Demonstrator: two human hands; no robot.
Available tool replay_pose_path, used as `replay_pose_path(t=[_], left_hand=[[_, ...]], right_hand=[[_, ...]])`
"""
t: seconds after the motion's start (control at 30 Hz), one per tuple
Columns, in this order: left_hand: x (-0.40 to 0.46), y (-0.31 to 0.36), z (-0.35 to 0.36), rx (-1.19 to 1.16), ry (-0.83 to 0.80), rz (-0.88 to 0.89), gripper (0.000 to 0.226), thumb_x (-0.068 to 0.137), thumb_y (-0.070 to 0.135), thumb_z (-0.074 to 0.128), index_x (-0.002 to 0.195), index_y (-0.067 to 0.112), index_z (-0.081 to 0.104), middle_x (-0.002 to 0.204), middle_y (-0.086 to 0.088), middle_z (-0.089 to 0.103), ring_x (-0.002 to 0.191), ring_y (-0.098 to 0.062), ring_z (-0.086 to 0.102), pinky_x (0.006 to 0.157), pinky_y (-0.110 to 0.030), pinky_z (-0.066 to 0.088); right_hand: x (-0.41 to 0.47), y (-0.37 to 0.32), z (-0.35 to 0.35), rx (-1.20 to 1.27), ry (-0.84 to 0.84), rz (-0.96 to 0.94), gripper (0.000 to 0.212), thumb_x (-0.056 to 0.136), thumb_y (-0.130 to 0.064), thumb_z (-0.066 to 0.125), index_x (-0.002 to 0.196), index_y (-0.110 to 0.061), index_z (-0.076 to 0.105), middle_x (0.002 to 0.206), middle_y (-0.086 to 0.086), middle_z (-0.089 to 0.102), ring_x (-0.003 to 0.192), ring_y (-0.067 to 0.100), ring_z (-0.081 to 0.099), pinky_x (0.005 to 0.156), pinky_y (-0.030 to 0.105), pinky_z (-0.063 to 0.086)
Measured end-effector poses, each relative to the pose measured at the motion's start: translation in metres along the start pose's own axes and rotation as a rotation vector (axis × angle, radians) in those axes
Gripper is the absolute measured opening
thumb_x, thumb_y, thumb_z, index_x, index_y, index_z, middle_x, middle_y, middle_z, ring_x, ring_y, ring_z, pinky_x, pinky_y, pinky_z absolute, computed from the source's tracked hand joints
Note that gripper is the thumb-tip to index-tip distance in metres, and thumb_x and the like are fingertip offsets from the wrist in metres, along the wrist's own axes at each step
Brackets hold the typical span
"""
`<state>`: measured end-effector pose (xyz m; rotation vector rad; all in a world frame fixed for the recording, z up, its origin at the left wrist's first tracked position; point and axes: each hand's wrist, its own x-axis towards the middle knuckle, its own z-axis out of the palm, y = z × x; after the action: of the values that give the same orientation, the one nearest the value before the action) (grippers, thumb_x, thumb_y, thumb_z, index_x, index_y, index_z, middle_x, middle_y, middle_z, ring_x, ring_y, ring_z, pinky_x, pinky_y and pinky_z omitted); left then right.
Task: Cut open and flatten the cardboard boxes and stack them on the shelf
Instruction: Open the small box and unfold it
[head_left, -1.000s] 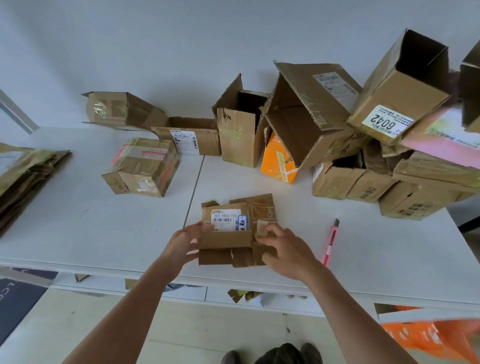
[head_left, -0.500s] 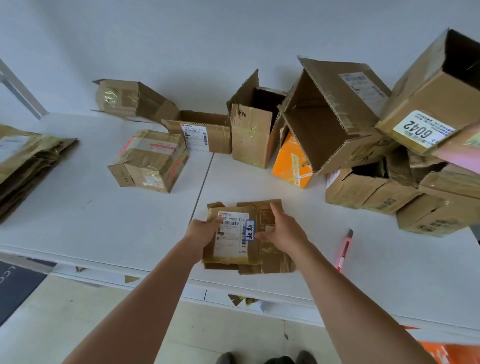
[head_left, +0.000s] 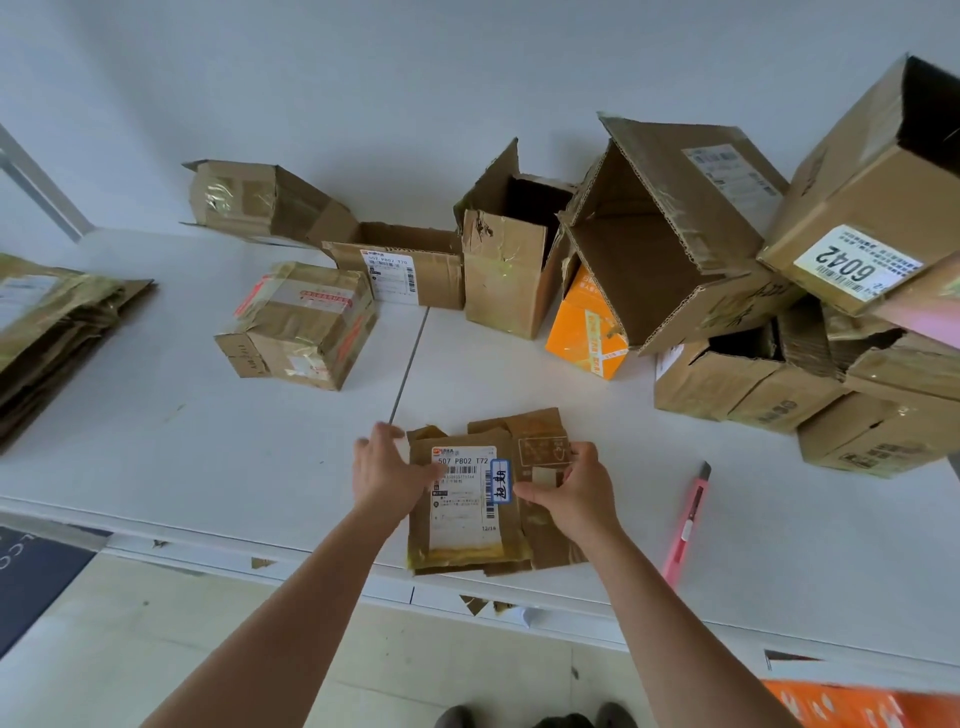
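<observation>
A small flattened cardboard box (head_left: 470, 525) with a white shipping label lies at the front edge of the white table (head_left: 208, 457). My left hand (head_left: 387, 475) grips its left edge, thumb on the label. My right hand (head_left: 569, 491) pinches its right part near a small blue sticker. A pink utility knife (head_left: 688, 522) lies on the table to the right of my right hand, untouched. A stack of flattened cardboard (head_left: 52, 332) sits at the far left.
Several unflattened boxes stand behind: a taped one (head_left: 298, 325) at left centre, a low open one (head_left: 400, 265), a tall open one (head_left: 506, 260), an orange carton (head_left: 584, 332), and a pile at right topped by one labelled 6042 (head_left: 862, 228). Cardboard scraps lie below the table edge.
The flattened box has been pulled toward the table's front edge and spread flatter. Both hands shifted on it, the left to its left edge, the right to its right part.
</observation>
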<state>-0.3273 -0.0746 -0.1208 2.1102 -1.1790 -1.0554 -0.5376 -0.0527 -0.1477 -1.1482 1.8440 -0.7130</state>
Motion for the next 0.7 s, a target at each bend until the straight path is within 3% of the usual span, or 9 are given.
replay_pose_path(t=[0.07, 0.13, 0.23, 0.33, 0.43, 0.53, 0.63, 0.67, 0.7], left_hand=[[0.004, 0.014, -0.001, 0.094, 0.106, 0.168, 0.037, 0.086, 0.024, 0.074, 0.115, 0.017, 0.053, 0.109, 0.0, 0.047, 0.1, -0.018, 0.051, 0.085, -0.036, 0.051], [0.01, 0.023, -0.004, 0.239, 0.092, 0.217, 0.015, 0.093, 0.028, 0.063, 0.097, 0.013, 0.062, 0.098, -0.003, 0.058, 0.091, -0.019, 0.056, 0.074, -0.03, 0.047], [0.017, 0.025, -0.006, 0.43, -0.005, 0.115, 0.04, 0.097, 0.032, 0.055, 0.065, 0.007, 0.057, 0.068, -0.005, 0.059, 0.064, -0.018, 0.053, 0.052, -0.028, 0.037], [0.022, 0.027, -0.006, 0.471, -0.03, 0.065, 0.041, 0.096, 0.031, 0.055, 0.062, 0.008, 0.048, 0.066, -0.005, 0.055, 0.06, -0.017, 0.051, 0.05, -0.028, 0.035], [0.023, 0.038, -0.007, 0.603, -0.128, 0.052, 0.029, 0.096, 0.028, 0.055, 0.076, 0.008, 0.052, 0.094, -0.009, 0.06, 0.093, -0.026, 0.06, 0.07, -0.029, 0.045], [0.022, 0.051, -0.007, 0.692, -0.251, -0.011, 0.032, 0.1, 0.025, 0.049, 0.12, 0.001, 0.057, 0.131, -0.016, 0.056, 0.123, -0.03, 0.054, 0.097, -0.033, 0.046], [0.021, 0.058, -0.014, 0.569, -0.365, -0.151, 0.043, 0.101, 0.028, 0.052, 0.129, -0.005, 0.054, 0.136, -0.025, 0.054, 0.128, -0.036, 0.052, 0.105, -0.037, 0.044], [0.021, 0.057, -0.016, 0.446, -0.392, -0.213, 0.041, 0.1, 0.027, 0.056, 0.124, -0.006, 0.056, 0.128, -0.028, 0.057, 0.121, -0.037, 0.058, 0.099, -0.036, 0.049], [0.021, 0.053, -0.018, 0.294, -0.397, -0.278, 0.029, 0.097, 0.023, 0.061, 0.111, -0.003, 0.06, 0.108, -0.027, 0.063, 0.101, -0.031, 0.066, 0.083, -0.031, 0.054]], right_hand=[[0.0, -0.001, 0.002, -0.015, 0.016, -0.011, 0.073, 0.064, -0.022, 0.092, 0.118, -0.013, 0.044, 0.11, 0.003, 0.067, 0.099, 0.023, 0.066, 0.088, 0.041, 0.055], [0.0, 0.0, 0.001, -0.023, 0.027, -0.026, 0.073, 0.064, -0.023, 0.092, 0.118, -0.013, 0.044, 0.108, 0.002, 0.066, 0.095, 0.021, 0.064, 0.082, 0.034, 0.053], [0.001, 0.001, 0.0, -0.017, 0.022, -0.036, 0.074, 0.063, -0.022, 0.093, 0.119, -0.012, 0.045, 0.097, -0.003, 0.063, 0.087, 0.016, 0.059, 0.074, 0.029, 0.049], [-0.001, 0.0, -0.001, -0.045, 0.018, -0.058, 0.077, 0.063, -0.023, 0.093, 0.122, -0.011, 0.045, 0.085, -0.013, 0.053, 0.079, 0.009, 0.053, 0.064, 0.022, 0.041], [-0.003, -0.002, -0.002, -0.066, 0.033, -0.087, 0.077, 0.063, -0.022, 0.093, 0.123, -0.012, 0.046, 0.079, -0.016, 0.051, 0.068, 0.0, 0.049, 0.057, 0.018, 0.035], [-0.005, -0.002, -0.003, -0.089, 0.055, -0.104, 0.076, 0.064, -0.021, 0.092, 0.123, -0.014, 0.046, 0.077, -0.015, 0.048, 0.067, -0.001, 0.048, 0.06, 0.02, 0.037], [-0.008, 0.0, -0.005, -0.102, 0.058, -0.098, 0.076, 0.064, -0.021, 0.092, 0.124, -0.014, 0.045, 0.078, -0.012, 0.049, 0.068, 0.002, 0.048, 0.066, 0.025, 0.041], [-0.008, 0.001, -0.006, -0.1, 0.066, -0.099, 0.076, 0.064, -0.021, 0.092, 0.123, -0.013, 0.046, 0.077, -0.012, 0.049, 0.067, 0.002, 0.048, 0.065, 0.026, 0.041], [-0.008, 0.002, -0.007, -0.097, 0.078, -0.099, 0.075, 0.064, -0.019, 0.092, 0.123, -0.013, 0.046, 0.076, -0.011, 0.049, 0.066, 0.003, 0.05, 0.063, 0.025, 0.042]])
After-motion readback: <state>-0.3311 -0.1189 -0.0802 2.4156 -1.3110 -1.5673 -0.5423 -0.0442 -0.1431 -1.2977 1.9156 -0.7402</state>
